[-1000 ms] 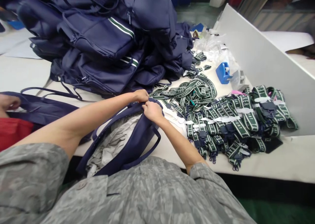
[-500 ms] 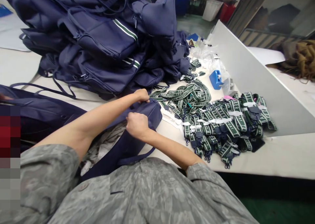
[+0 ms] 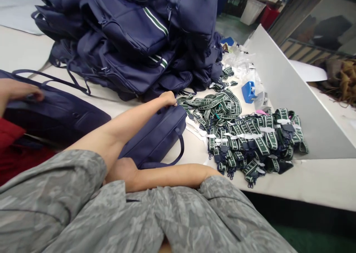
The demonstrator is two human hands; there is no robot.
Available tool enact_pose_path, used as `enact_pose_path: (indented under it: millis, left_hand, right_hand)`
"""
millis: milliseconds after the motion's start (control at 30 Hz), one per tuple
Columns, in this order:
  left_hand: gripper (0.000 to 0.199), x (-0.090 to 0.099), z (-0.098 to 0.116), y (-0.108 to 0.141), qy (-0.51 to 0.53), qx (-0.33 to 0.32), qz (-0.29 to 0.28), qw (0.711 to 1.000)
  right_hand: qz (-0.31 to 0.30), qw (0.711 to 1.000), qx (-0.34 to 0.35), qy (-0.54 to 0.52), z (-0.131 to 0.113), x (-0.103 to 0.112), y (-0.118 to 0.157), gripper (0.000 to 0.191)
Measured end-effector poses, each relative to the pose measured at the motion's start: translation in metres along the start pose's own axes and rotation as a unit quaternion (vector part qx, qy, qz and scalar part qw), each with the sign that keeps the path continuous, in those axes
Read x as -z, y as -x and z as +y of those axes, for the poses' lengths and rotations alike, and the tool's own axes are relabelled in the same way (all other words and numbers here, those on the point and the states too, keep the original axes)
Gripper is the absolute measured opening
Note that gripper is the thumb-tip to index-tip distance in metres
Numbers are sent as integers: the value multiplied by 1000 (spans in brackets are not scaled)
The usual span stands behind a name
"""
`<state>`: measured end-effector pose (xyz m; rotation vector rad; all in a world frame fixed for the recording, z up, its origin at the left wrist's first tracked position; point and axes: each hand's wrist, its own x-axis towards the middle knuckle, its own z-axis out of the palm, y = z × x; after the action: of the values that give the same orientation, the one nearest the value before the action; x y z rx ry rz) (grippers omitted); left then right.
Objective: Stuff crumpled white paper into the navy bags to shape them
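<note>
A navy bag (image 3: 160, 138) lies on the table in front of me, its top closed along a seam and a loop handle on its near side. My left hand (image 3: 168, 98) is closed on the bag's far end. Low at the bag's near left end is my right hand (image 3: 122, 171), curled, its fingertips partly hidden by my left forearm and sleeve; what it pinches cannot be made out.
Another navy bag (image 3: 61, 112) lies at left under a co-worker's hand (image 3: 22, 90). Behind is a heap of navy bags (image 3: 130, 30). Green lettered straps (image 3: 250, 134), a blue tape dispenser (image 3: 249, 92) and a grey divider (image 3: 294, 93) stand at right.
My right hand has moved toward me and left along the bag. The bag's opening, which showed crumpled filling, is now closed. A co-worker's hand has come further in from the left.
</note>
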<state>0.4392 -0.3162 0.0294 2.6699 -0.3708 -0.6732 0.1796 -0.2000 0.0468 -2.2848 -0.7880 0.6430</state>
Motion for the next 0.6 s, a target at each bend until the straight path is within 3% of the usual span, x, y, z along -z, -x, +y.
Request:
enact_pose_path:
  millis: [100, 200, 300, 400, 500, 600]
  left_hand:
    - [24, 7, -17, 14, 58, -36, -7, 998]
    - [23, 22, -49, 36, 111, -66, -22, 991]
    - [22, 42, -98, 68, 114, -104, 12, 988]
    - [31, 54, -160, 111, 126, -73, 72, 987]
    - [37, 40, -221, 163, 172, 7, 117, 978]
    - [38, -5, -268, 219, 255, 77, 128, 955]
  right_hand:
    - [12, 1000, -8, 27, 5, -3, 0, 30]
    - [30, 998, -19, 53, 15, -6, 5, 34]
    - [63, 996, -10, 55, 24, -9, 12, 34]
    - [85, 996, -10, 38, 31, -12, 17, 33]
    - [95, 995, -9, 3, 34, -13, 19, 32]
    - [104, 994, -9, -26, 33, -14, 18, 33]
